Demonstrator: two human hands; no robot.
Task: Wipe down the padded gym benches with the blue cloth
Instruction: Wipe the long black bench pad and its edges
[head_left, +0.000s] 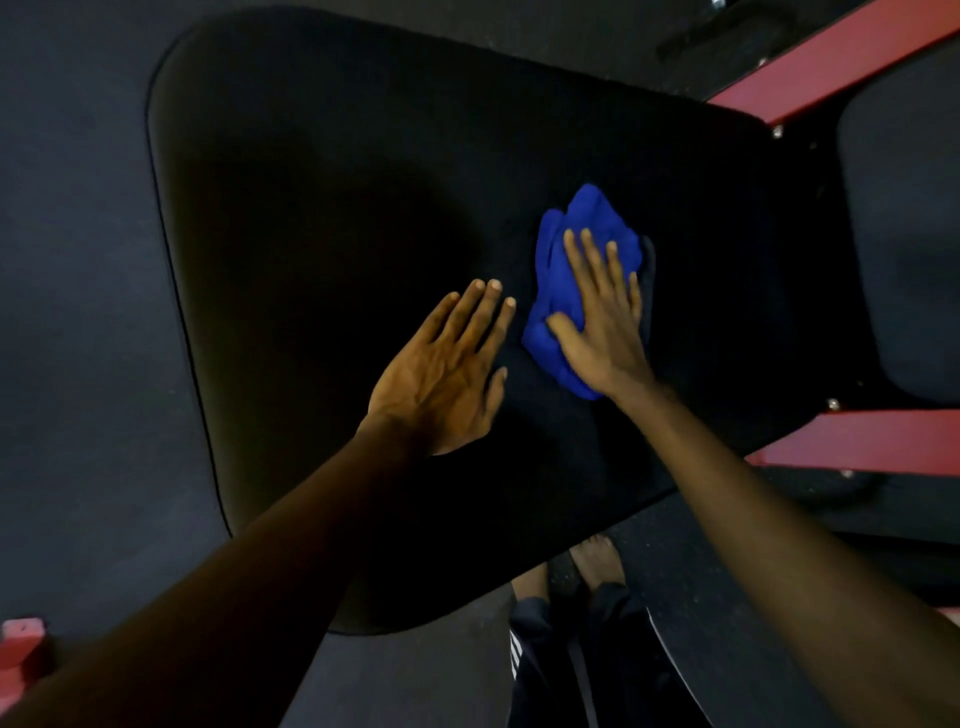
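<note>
One blue cloth (558, 270) pressed under R grip (605, 332).

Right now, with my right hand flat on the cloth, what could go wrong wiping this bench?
The cloth is bunched under your right hand, so it may cover little and leave streaks. Your bare left hand, flat on or just over the bench, could smudge wiped padding. The red frame and its bolt sit close beyond the cloth; a long stroke might knock your fingers.
</note>
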